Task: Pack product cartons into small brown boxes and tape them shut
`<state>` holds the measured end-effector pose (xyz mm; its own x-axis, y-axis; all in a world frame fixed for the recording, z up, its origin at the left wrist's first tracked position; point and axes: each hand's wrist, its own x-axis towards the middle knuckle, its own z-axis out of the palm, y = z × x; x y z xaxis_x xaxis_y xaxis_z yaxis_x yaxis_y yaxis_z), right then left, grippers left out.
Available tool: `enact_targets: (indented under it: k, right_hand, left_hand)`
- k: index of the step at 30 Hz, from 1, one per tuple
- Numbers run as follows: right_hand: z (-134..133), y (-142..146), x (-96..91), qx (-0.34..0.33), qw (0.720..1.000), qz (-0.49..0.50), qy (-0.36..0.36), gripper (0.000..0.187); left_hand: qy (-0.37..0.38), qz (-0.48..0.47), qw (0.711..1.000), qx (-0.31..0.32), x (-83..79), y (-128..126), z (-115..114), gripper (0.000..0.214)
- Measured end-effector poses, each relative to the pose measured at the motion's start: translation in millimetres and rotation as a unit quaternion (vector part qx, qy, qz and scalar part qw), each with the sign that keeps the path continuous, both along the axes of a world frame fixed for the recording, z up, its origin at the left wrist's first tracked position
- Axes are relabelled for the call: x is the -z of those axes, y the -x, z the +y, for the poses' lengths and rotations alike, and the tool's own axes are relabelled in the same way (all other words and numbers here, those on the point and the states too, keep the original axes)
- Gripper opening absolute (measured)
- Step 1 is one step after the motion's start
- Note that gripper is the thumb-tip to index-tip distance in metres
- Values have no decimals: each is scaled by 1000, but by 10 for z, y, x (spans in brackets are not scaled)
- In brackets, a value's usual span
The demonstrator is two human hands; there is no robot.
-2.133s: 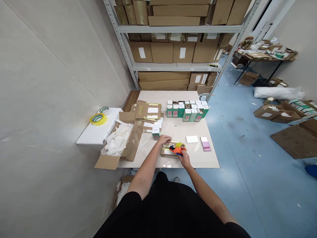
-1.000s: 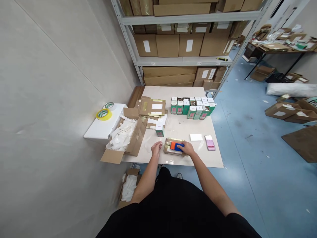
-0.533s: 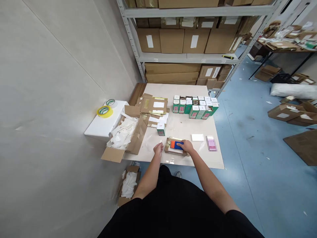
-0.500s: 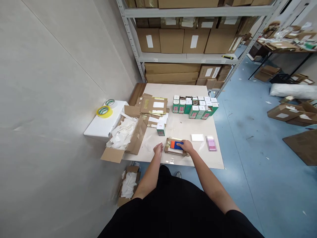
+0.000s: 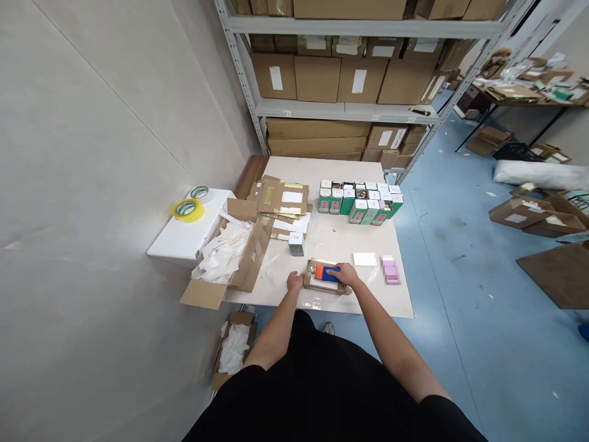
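Note:
A small flat cardboard package [image 5: 324, 286] lies near the front edge of the table. My right hand [image 5: 346, 274] is closed around the blue end of a blue-and-orange tape dispenser [image 5: 326, 272], held over the top of the package. At the package's left edge, my left hand [image 5: 295, 281] grips its side; the fingertips are partly hidden. Behind my left hand stands a green-and-white box [image 5: 297, 244]. To the right of the package lie a white flat box [image 5: 364, 259] and a blurred pink-and-white item [image 5: 390, 270].
Several green-and-white boxes [image 5: 359, 201] stand in rows at the back right of the table [image 5: 340, 236]. Flattened cardboard [image 5: 283, 199] is stacked at the back left. An open carton of white bags [image 5: 227, 248] and yellow tape [image 5: 188, 210] are on the left. Shelving [image 5: 345, 109] rises behind.
My left hand has turned and moved onto the package's left edge. My right hand keeps hold of the tape dispenser over the package. The view has shifted slightly.

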<state>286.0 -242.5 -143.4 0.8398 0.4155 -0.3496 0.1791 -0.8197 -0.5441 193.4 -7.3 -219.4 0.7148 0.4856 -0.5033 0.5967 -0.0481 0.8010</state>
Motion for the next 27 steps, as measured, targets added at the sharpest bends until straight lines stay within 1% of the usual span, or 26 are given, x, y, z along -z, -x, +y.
enact_targets:
  k: [1, 2, 3, 4, 5, 6, 7, 8, 9, 10, 11, 13, 19, 22, 24, 27]
  right_hand:
    - [0, -4, -25, -2, 1000, 3, 5, 48]
    - [0, -8, -52, -6, 1000, 6, 13, 49]
    - [1, -13, -81, -12, 1000, 10, 22, 50]
    - [4, -18, -111, -18, 999, 13, 33, 51]
    - [10, -23, -141, -25, 999, 16, 43, 52]
    - [18, -28, -170, -32, 998, 19, 53, 52]
    - [27, -32, -197, -37, 997, 21, 61, 52]
    - [38, -36, -221, -41, 997, 22, 68, 52]
    - [49, -38, -242, -43, 996, 22, 73, 50]
    - [58, -40, -258, -43, 996, 22, 76, 47]
    - [64, -40, -271, -43, 996, 19, 77, 45]
    - [63, -38, -286, -39, 996, 14, 83, 41]
    - [-32, -21, -305, -22, 994, 27, 103, 45]
    - [-88, -22, -321, -10, 994, 43, 100, 45]
    - [-132, -33, -336, -3, 994, 50, 101, 45]
    - [-254, -64, -366, 3, 993, 43, 109, 43]
  left_hand:
    - [-28, 7, 1000, 3, -39, -9, 52, 46]
    - [-59, 8, 998, 25, -84, -26, 104, 57]
    - [-87, -1, 993, 80, -134, -53, 152, 68]
    - [-123, -17, 978, 165, -187, -89, 191, 79]
    - [-160, -31, 950, 267, -238, -135, 220, 91]
    - [-195, -39, 908, 369, -285, -189, 235, 103]
    - [-222, -38, 863, 451, -325, -249, 238, 115]
    - [-241, -23, 829, 504, -355, -311, 228, 125]
    - [-255, -4, 804, 538, -375, -372, 210, 132]
    - [-264, 17, 787, 557, -384, -428, 187, 137]
    - [-271, 34, 777, 567, -383, -475, 163, 140]
    - [-277, 55, 772, 569, -364, -535, 127, 142]
    - [-265, 66, 796, 541, -317, -531, 139, 128]
    - [-253, 65, 803, 536, -323, -511, 149, 128]
    - [-245, 60, 813, 525, -328, -500, 149, 127]
    - [-237, 51, 824, 513, -334, -490, 144, 122]
